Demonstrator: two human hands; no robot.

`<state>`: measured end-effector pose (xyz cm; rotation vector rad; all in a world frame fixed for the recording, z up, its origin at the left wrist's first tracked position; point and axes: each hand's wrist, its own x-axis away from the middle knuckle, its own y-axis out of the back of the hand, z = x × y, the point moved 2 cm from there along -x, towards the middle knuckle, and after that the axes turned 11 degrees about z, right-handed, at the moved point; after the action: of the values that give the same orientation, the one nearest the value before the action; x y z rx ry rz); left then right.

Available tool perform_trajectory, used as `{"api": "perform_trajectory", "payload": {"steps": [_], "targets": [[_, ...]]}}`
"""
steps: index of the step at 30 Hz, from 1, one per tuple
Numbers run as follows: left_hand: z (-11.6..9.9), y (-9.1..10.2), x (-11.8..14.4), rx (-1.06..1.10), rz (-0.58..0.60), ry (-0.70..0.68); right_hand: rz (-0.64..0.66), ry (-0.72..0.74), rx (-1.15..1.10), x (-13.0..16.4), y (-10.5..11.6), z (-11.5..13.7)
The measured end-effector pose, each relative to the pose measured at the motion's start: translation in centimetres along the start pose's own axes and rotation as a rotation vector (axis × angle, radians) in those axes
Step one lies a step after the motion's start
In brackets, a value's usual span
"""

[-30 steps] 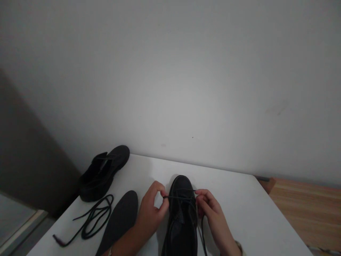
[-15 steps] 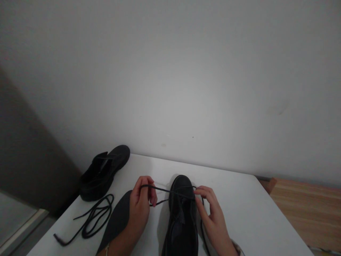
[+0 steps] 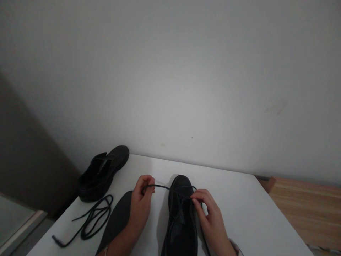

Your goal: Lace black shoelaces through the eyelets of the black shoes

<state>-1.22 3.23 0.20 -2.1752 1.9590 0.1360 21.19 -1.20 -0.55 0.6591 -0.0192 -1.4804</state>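
A black shoe [image 3: 182, 182] lies in front of me, toe pointing away, its opening facing up. A dark shoelace [image 3: 161, 186] runs across its front part. To the left of the shoe, my left hand [image 3: 142, 199] is closed with the lace in its fingers. My right hand [image 3: 210, 209] pinches the lace between thumb and fingertips at the shoe's right edge. More lace hangs down along the shoe's right side, partly hidden by that hand. Under my left forearm is a dark grey insole-shaped piece [image 3: 119, 217], partly covered.
A second black shoe [image 3: 106, 170] stands at the back left of the white table [image 3: 239, 213], near the wall. A loose coiled black lace [image 3: 92, 222] lies in front of it. Wood-coloured boards [image 3: 306, 209] are beyond the table's right edge.
The lower lace strand by my left hand no longer shows, and the remaining strand bows upward. My right fingertips have moved slightly left and pinch the lace.
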Motion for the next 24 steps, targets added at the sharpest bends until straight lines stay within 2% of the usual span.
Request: {"api": "perform_trajectory", "payload": {"steps": [5,10,12,19,22,24], "targets": [[0.9,-0.6,0.1,-0.138,0.072,-0.084,-0.047,-0.139,-0.082,0.5,-0.2,-0.7],[0.4,-1.5,1.4,-0.452,0.221,-0.387,-0.039,-0.183,-0.143,0.5,-0.4,-1.0],[-0.1,-1.7,1.9,-0.504,0.301,-0.445,-0.059,-0.179,-0.156,0.4,-0.4,-1.0],[-0.9,-1.9,2.7,-0.508,0.612,-0.440,-0.169,-0.185,-0.273,0.0,0.0,-0.5],[-1.1,-2.2,2.9,-0.526,0.739,-0.430,-0.139,-0.180,-0.366,-0.1,0.2,0.0],[-1.1,-2.3,2.9,-0.525,0.775,-0.418,-0.093,-0.160,-0.416,-0.1,0.3,0.2]]}}
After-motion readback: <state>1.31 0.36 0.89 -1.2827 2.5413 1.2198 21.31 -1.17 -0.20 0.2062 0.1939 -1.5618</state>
